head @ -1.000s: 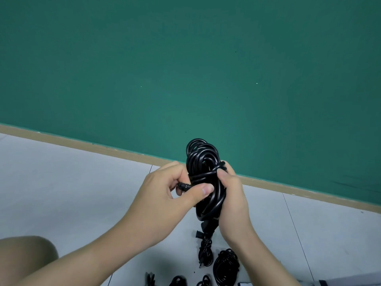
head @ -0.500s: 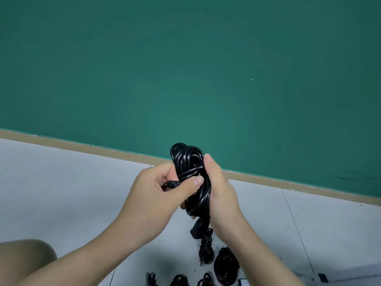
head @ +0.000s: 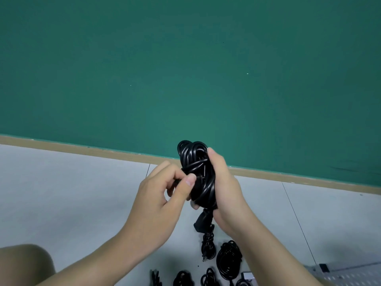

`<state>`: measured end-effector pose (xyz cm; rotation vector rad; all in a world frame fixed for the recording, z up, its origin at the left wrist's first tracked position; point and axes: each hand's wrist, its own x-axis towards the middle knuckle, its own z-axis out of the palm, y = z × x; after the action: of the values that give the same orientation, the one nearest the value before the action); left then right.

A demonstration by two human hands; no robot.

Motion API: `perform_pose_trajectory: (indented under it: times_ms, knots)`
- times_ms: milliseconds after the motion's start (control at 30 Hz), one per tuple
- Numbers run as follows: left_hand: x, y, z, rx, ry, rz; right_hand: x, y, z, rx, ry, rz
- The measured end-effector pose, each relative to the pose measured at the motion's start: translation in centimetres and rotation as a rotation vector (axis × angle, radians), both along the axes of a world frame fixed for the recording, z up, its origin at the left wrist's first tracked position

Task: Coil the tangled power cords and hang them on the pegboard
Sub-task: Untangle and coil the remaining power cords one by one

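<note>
While my right hand wraps around the coiled cord from the right side, fingers curled behind the bundle and thumb up along its top edge, my left hand pinches a loose strand of that cord between thumb and forefinger at the bundle's left side. The other left fingers are curled in toward the palm. I hold the coil upright in the air, in front of the line where the green wall meets the grey floor. A plug hangs from the coil's bottom, just beside my right wrist.

Most of my right fingers are hidden behind the coil. Below, more cords lie on the floor, several cut off by the bottom edge, and I cannot tell how many. At the bottom right a perforated grey panel shows partly, the rest out of frame. My knee fills the bottom left corner.
</note>
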<state>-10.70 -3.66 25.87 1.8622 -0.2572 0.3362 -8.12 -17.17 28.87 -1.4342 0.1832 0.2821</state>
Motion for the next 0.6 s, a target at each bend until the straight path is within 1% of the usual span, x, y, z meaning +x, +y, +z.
perform_pose_trajectory:
  times_ms: [167, 233, 300, 367, 433, 600]
  knots:
    - [0.0, 0.8, -0.3, 0.192, -0.078, -0.140, -0.1, -0.9, -0.7, 0.140, 0.138, 0.074]
    - [0.2, 0.9, -0.6, 0.234, -0.083, -0.152, -0.2, -0.9, -1.0, 0.148, 0.154, 0.074]
    - [0.5, 0.8, -0.8, 0.264, -0.081, -0.110, -0.2, -1.0, -1.0, 0.125, 0.140, 0.050]
    - [0.7, 0.3, -0.8, 0.252, -0.073, -0.046, -0.1, -1.1, -0.8, 0.113, 0.130, 0.035]
    - [0.7, -0.1, -0.6, 0.197, -0.042, -0.018, 0.1, -1.2, -0.6, 0.117, 0.136, 0.032]
    - [1.0, 0.1, -0.4, 0.155, 0.013, -0.053, 0.3, -1.3, -0.4, 0.146, 0.175, 0.073]
